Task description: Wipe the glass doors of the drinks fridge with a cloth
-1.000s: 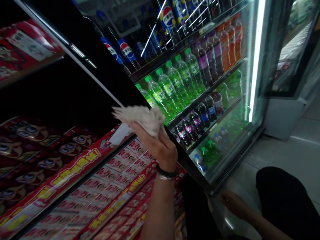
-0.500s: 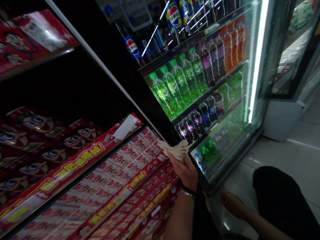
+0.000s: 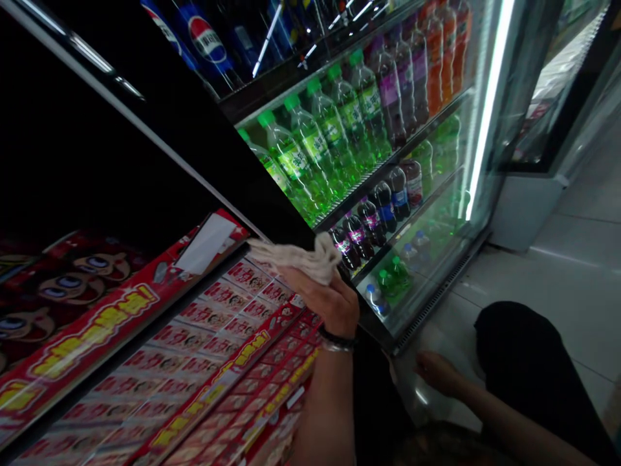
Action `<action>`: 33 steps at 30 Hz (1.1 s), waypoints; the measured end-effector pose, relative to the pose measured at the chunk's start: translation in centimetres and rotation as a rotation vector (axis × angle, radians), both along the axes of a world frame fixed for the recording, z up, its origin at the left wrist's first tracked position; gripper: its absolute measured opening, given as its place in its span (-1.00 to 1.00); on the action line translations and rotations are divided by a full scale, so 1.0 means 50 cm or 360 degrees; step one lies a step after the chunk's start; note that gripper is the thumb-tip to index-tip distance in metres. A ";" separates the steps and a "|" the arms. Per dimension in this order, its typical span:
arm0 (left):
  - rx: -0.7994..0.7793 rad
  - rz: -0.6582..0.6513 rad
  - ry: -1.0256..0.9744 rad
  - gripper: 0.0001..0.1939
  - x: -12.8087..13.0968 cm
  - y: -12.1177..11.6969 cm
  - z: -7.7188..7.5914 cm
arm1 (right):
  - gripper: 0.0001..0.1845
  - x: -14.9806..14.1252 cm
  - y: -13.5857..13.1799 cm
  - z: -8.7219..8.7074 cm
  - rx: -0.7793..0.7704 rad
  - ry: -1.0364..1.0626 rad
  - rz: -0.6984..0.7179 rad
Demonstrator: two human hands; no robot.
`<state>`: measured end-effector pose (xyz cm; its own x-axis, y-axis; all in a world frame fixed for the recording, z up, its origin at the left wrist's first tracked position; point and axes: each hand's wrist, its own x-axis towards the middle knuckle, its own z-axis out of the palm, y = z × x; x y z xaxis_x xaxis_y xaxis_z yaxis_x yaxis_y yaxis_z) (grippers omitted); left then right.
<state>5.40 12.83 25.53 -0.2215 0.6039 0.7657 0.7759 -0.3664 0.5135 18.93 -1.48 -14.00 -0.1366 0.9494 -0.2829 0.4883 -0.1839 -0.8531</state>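
My left hand [image 3: 326,299] is closed on a crumpled white cloth [image 3: 297,255] and presses it against the black side panel [image 3: 213,149] between the snack shelves and the drinks cooler. A dark bracelet sits on that wrist. The cloth lies just above the red shelf edge strip [image 3: 121,310]. My right hand [image 3: 434,374] rests low by the foot of the cooler [image 3: 436,285], next to my dark-clad knee [image 3: 524,362]. It is dim, and its fingers do not show clearly.
Red snack packs [image 3: 72,285] and rows of small red packets [image 3: 233,323] fill the shelves at left. The lit glass-door cooler holds green, purple, orange and cola bottles [image 3: 310,142]. A pale tiled floor [image 3: 557,272] and a second cabinet [image 3: 528,207] lie to the right.
My left hand swept the cloth down the black panel, then came back up a little to the left. My right hand stayed by the cooler's foot. The view tilted downward.
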 end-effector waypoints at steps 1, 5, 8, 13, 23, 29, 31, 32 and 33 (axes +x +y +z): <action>-0.0118 -0.0012 -0.0078 -0.08 -0.010 -0.010 -0.080 | -0.68 0.000 -0.002 0.002 0.0003 -0.0046 0.0021; -0.0566 -0.0142 -0.0493 -0.07 -0.049 -0.078 -0.288 | -0.67 0.003 -0.003 0.032 -0.0073 0.0022 -0.0070; -0.0864 -0.0317 -0.0877 -0.18 -0.085 -0.145 -0.314 | -0.59 0.014 0.006 0.069 -0.0107 0.0165 -0.0120; -0.1298 -0.0687 -0.1665 -0.31 -0.142 -0.228 -0.248 | -0.11 0.040 0.016 0.165 -0.0309 0.0662 -0.0093; -0.1560 -0.1092 -0.2223 -0.28 -0.052 -0.289 -0.182 | -0.02 -0.008 -0.008 0.447 -0.0567 0.2264 -0.0214; -0.1259 -0.0890 -0.1258 -0.47 -0.066 -0.222 -0.131 | -0.33 0.015 0.019 0.521 -0.0578 0.2155 -0.0864; -0.0927 -0.0757 -0.0993 -0.48 -0.100 -0.175 -0.051 | -0.30 0.069 0.047 0.568 -0.0257 0.2032 -0.1113; -0.0764 -0.0719 -0.0891 -0.48 -0.117 -0.154 0.002 | -0.29 0.098 0.060 0.601 0.0019 0.1885 -0.1224; -0.0604 -0.0701 -0.0817 -0.49 -0.131 -0.134 0.059 | -0.29 0.125 0.072 0.638 0.0315 0.1713 -0.1290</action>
<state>-1.14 6.13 28.48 -0.1710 0.9190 0.3553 0.2304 -0.3133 0.9213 25.18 2.11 17.89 0.4094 0.8796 -0.2423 -0.6154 0.0702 -0.7851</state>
